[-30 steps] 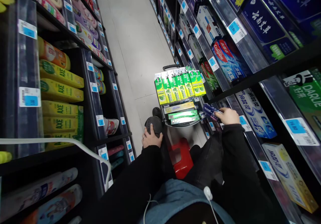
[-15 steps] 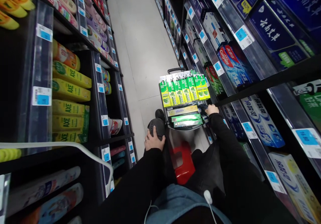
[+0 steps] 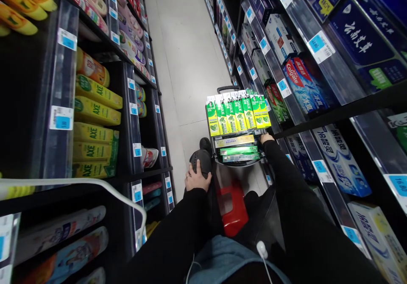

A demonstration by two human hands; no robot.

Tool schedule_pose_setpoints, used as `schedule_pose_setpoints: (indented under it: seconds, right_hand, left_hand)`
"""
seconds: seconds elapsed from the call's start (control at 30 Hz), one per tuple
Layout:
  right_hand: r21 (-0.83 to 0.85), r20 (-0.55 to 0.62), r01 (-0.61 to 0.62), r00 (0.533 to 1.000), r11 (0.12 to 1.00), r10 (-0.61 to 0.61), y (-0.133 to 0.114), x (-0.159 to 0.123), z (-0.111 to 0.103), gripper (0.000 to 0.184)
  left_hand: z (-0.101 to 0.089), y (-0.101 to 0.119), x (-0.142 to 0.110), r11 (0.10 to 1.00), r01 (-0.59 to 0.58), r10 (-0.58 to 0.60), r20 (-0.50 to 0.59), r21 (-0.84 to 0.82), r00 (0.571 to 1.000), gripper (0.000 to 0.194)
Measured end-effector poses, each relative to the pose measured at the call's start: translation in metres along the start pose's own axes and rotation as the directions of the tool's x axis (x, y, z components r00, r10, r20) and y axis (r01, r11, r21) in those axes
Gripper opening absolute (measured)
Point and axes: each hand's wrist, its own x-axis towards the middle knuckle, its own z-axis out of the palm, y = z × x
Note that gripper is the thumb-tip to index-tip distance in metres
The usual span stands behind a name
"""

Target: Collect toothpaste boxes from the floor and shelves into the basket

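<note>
My left hand point(image 3: 197, 177) lies on my dark-trousered knee point(image 3: 199, 159), fingers spread, holding nothing. My right hand point(image 3: 266, 138) is at the right edge of a dark basket point(image 3: 238, 164), close to the lower shelf. Its fingertips are hidden there, so what they touch cannot be made out. Inside the basket, a row of green and yellow Darlie toothpaste boxes point(image 3: 233, 116) stands at the far side. Nearer to me lie a yellowish box point(image 3: 234, 140) and a green box point(image 3: 239, 150), with a paler box point(image 3: 240, 157) in front.
Shelves of toothpaste, including a Colgate box point(image 3: 303, 82), rise close on my right. The left shelves hold yellow AXE boxes point(image 3: 98, 112) and slippers. A red plastic stool point(image 3: 233, 220) is below me. A white curved bar point(image 3: 95, 183) crosses the lower left; grey floor point(image 3: 186, 59) runs ahead.
My right hand has moved slightly further in, and its fingers are more hidden now. The view has shifted a little, while my left hand stays on the knee.
</note>
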Motion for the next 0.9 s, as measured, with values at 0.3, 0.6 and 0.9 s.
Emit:
schedule_pose_setpoints:
  seconds: [0.3,0.6,0.9]
  right_hand:
    - [0.096,0.020,-0.073,0.997,0.993,0.072,-0.007,0.016,0.016,0.048]
    - [0.184,-0.006,-0.178,0.983,0.967,0.182,0.005,-0.005,0.002,0.066]
    - [0.101,0.057,-0.081,0.996,0.992,0.075,0.032,-0.093,0.037,0.053]
  left_hand:
    - [0.002,-0.002,0.002,1.000,0.004,-0.004,0.017,-0.020,1.000,0.076]
    - [-0.001,0.000,0.002,1.000,0.005,-0.005,0.023,-0.002,1.000,0.076]
    - [-0.002,0.005,0.001,1.000,0.013,-0.013,0.019,-0.002,1.000,0.077]
